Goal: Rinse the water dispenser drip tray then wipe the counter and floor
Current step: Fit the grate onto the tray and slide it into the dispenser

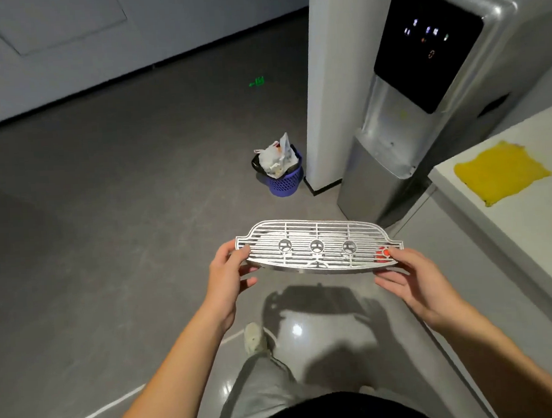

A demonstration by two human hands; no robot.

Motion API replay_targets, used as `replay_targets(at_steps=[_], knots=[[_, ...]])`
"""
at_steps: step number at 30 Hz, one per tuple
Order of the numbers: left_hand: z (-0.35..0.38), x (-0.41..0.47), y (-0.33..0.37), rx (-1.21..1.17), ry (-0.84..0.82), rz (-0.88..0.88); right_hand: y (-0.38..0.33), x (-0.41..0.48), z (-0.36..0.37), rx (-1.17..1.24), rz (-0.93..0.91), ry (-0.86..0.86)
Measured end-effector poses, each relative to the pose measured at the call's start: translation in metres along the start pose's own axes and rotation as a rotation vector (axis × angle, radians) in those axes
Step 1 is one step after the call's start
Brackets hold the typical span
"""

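Above the grey floor (109, 251), in front of the tall water dispenser (423, 103): a silver drip tray (319, 248), flat in the air. Left hand (227, 276) pinching its left end, right hand (411, 275) pinching its right end by a red dot (382, 254). On the white counter (527, 225), a yellow cloth (502, 172). By the pillar, a blue bin (280, 176) full of trash.
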State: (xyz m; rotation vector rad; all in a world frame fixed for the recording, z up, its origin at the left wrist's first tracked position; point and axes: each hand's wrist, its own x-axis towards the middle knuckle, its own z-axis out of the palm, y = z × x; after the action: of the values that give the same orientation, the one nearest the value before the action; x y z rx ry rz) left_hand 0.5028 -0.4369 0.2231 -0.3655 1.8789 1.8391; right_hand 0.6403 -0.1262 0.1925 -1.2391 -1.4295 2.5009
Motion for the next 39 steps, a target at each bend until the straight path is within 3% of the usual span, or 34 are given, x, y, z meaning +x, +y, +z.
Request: replay_targets(at_steps=[9, 21, 26, 33, 39], knots=[[0.011, 0.172, 0.097, 0.154, -0.304, -0.068, -0.032, 0.049, 0.073, 0.246, -0.068, 0.189], [0.146, 0.338, 0.154, 0.281, -0.522, -0.094, -0.084, 0.175, 0.062, 0.364, -0.119, 0.436], [0.211, 0.402, 0.163, 0.315, -0.615, -0.115, -0.105, 0.228, 0.05, 0.389, -0.099, 0.548], [0.305, 0.51, 0.144, 0.322, -0.607, -0.207, -0.122, 0.311, 0.029, 0.515, -0.058, 0.675], [0.369, 0.597, 0.117, 0.43, -0.783, -0.227, -0.119, 0.394, 0.006, 0.65, -0.034, 0.784]])
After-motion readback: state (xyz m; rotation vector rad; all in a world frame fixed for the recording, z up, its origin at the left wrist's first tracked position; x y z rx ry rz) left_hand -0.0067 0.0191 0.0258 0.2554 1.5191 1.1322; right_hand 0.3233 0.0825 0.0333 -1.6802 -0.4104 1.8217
